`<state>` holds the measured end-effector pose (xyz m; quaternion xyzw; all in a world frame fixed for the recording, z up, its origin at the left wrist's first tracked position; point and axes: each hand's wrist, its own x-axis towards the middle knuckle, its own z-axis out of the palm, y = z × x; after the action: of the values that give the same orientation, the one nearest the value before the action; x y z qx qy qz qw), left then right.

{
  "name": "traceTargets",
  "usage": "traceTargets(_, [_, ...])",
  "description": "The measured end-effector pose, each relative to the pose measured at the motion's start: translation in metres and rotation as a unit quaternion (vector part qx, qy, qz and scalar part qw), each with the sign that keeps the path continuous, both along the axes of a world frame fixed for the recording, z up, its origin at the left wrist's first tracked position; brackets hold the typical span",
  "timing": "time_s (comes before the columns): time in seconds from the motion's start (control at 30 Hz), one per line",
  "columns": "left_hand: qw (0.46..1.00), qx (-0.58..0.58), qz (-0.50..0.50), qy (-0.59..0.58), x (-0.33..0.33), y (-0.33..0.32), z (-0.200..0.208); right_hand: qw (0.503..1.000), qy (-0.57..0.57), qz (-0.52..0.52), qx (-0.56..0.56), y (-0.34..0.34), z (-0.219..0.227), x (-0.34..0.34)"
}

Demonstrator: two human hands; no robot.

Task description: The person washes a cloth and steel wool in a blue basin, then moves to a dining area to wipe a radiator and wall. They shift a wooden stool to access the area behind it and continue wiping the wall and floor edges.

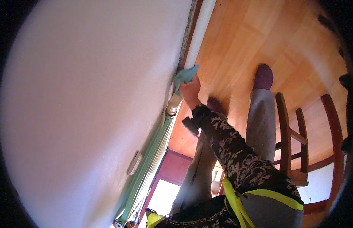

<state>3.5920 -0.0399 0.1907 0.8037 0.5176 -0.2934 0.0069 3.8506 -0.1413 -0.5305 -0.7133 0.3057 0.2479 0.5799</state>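
Note:
Reaching across from the lower right in a dark patterned sleeve, my right hand (191, 90) is closed on a blue-green cloth (186, 75). The cloth is bunched at the fingers, against the white pipe (199, 34) that runs along the foot of the wall. Some of the fingers are hidden by the cloth. Just below the hand is a pale pipe fitting (173, 104), joined to the end of a green radiator (146, 167). A black device (191, 125) is strapped at my right wrist. My left hand does not show.
A pale wall (81, 95) fills the left side. Wooden floor (233, 41) lies under my feet in dark reddish shoes (263, 77). On the right stands a brown wooden chair (285, 133), close to my leg. A small white box (134, 162) sits on the wall beside the radiator.

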Motion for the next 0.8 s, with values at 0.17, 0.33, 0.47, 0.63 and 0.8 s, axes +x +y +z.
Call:
traceTargets(0.17, [0.998,0.033,-0.041,0.02,-0.01,-0.001,0.005,0.98,0.009,-0.023,0.197,-0.016,-0.024,-0.013])
traceTargets(0.33, [0.996,0.039,-0.066,0.05,0.014,-0.006,-0.011,0.975,-0.186,-0.068,0.105,-0.036,-0.051,0.118])
traceTargets(0.47, [0.995,0.039,-0.077,0.049,0.028,-0.007,-0.02,0.974,-0.225,0.005,-0.032,-0.026,-0.02,0.099])
traceTargets(0.63, [0.994,0.038,-0.094,0.033,0.021,-0.007,-0.014,0.986,-0.115,0.111,0.037,-0.019,0.01,-0.009])
traceTargets(0.8, [0.992,0.017,-0.115,0.044,0.016,-0.008,-0.008,0.956,0.04,0.272,0.105,-0.039,-0.026,-0.014])
